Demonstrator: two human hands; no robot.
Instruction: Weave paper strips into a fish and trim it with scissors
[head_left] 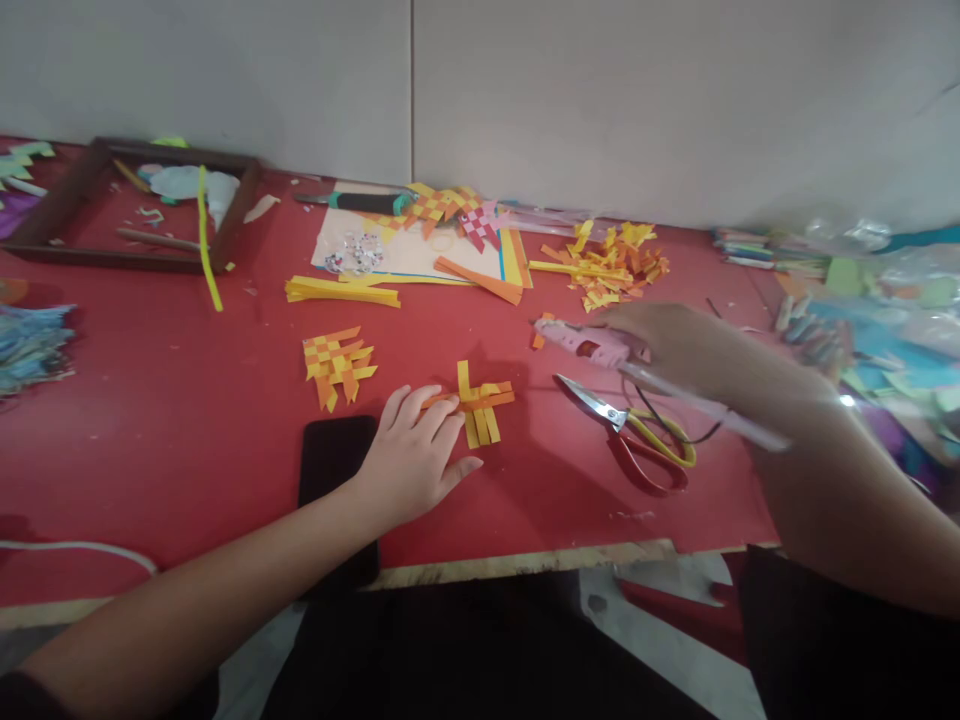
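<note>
My left hand (414, 452) lies flat with fingers stretched out, its fingertips resting on the left end of a partly woven piece of orange and yellow paper strips (482, 405). Some of that piece is hidden under the fingers. Over to the right, my right hand (664, 335) is closed around a pink glue gun (585, 342), with a clear glue stick (739, 420) sticking out of its back. The gun's nozzle points left, near a small orange paper scrap (538, 335). Scissors (626, 425) with one yellow and one red handle lie partly open below the gun.
A finished-looking woven paper fish (337, 365) lies left of my hand, above a black phone (337, 465). Yellow strips (341, 291), orange strips (480, 279), a green-handled cutter (367, 203) and a paper pile (615, 262) lie behind. A wooden frame (112, 257) stands far left.
</note>
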